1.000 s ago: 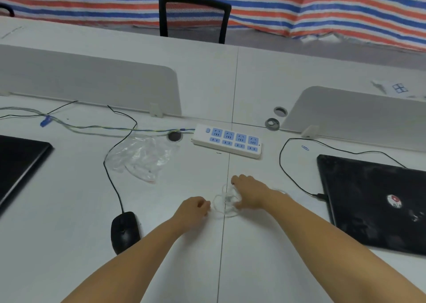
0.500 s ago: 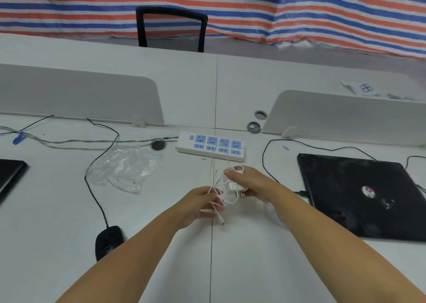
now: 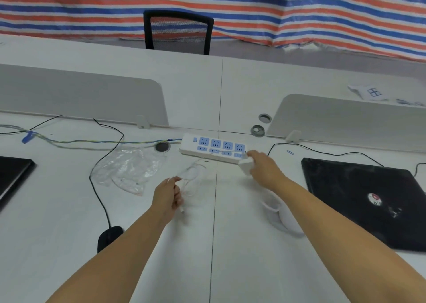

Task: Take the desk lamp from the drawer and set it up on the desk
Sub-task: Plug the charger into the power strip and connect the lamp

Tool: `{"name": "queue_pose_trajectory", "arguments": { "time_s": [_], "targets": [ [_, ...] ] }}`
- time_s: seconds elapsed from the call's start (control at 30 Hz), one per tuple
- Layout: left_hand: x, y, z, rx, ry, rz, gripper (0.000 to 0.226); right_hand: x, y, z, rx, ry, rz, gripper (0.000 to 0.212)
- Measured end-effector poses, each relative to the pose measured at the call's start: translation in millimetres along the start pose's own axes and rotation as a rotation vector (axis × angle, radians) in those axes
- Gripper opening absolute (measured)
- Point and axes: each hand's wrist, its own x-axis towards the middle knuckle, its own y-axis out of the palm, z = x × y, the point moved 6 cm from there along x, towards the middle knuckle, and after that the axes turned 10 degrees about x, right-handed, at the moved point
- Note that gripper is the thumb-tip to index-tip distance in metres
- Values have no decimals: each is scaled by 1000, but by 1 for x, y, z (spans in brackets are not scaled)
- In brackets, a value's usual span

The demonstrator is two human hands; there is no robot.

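On the white desk (image 3: pixel 69 245) your right hand (image 3: pixel 265 171) pinches the plug (image 3: pixel 245 165) at the power strip (image 3: pixel 213 148), left hand (image 3: pixel 167 196) fingers curled on the cord (image 3: pixel 192 180) (lamp (image 3: pixel 280 212) lies unplugged, still to stand).

White power adapter (image 3: pixel 245 166), small and blocky, gripped in right hand (image 3: pixel 265 170), touching near right end of white power strip (image 3: pixel 213 147). Thin white cable (image 3: pixel 192 178) running from adapter leftward, loosely looped on desk (image 3: pixel 230 245), its free end pinched in left hand (image 3: pixel 167 195). White lamp body (image 3: pixel 280 212) lying flat under right forearm, partly hidden.
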Motion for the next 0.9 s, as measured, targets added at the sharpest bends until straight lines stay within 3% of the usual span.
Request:
{"name": "queue_pose_trajectory", "arguments": {
  "time_s": [0.17,0.33,0.43,0.53,0.63,0.77,0.9],
  "targets": [
    [4,-19,26,-156,-92,63,20,19,-40,-21,139,-4,-374,53],
    [1,-23,33,-346,-209,183,15,47,-46,-44,540,135,-587,40],
    [-13,-6,30,-266,-274,379,37,72,-22,-42,776,176,-355,40],
    [-21,15,44,-38,-353,588,51,89,8,-26,780,133,-43,34],
    [-20,31,59,172,-368,718,50,95,24,-11,748,105,68,28],
    [-13,42,65,409,-209,708,38,104,31,-12,592,69,104,35],
    [1,36,57,726,94,462,15,108,29,-12,509,50,91,39]
  ]
}}
